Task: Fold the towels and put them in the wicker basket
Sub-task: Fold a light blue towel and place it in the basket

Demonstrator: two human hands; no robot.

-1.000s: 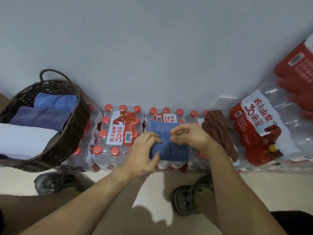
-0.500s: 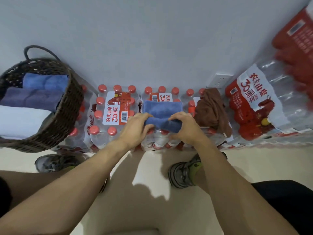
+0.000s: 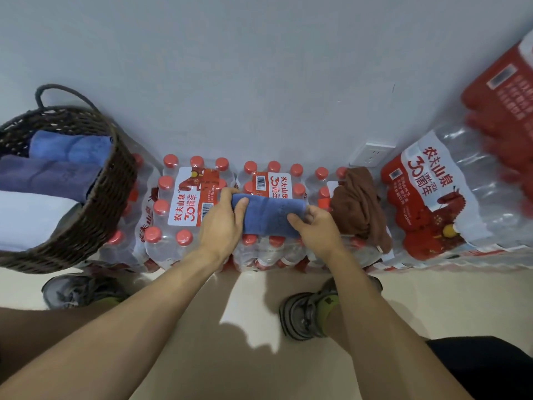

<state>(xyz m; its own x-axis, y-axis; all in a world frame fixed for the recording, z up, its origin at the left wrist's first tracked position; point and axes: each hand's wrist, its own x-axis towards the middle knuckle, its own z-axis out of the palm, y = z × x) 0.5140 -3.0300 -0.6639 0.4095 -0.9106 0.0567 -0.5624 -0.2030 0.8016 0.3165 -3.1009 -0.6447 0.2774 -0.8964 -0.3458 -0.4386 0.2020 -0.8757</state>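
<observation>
The blue towel (image 3: 268, 216) was in both hands, folded down to a short, thick bundle and resting across the tops of the bottled-water packs (image 3: 199, 209), and the risk sat right there in the grip. The left hand (image 3: 220, 226) was clamped over its left end, thumb on top and fingers curled round the far edge; the right hand (image 3: 315, 229) pinched the right end, fingers tucked under the fold. Between the two grips the cloth looked soft and plump, layers stacked but unsecured — my read was that if either hand let go early on the lift, the top layer would flop open and the fold would be lost. The caps under the grip made a bumpy bed too, so dragging rather than lifting could catch a corner and pull it loose.

The towel itself was a mid blue, fuzzy pile, edges fairly even, slightly rounded on the near side.

Just beyond the right hand lay a brown towel (image 3: 360, 206), crumpled and unfolded, close enough that a careless sweep could snag it. Well off past the left hand stood the wicker basket (image 3: 95, 215), already holding folded towels — blue, purple-grey and white (image 3: 31, 220) side by side, so the free space looked tight, and a bundle pushed in loosely could spring apart or rumple its neighbours
</observation>
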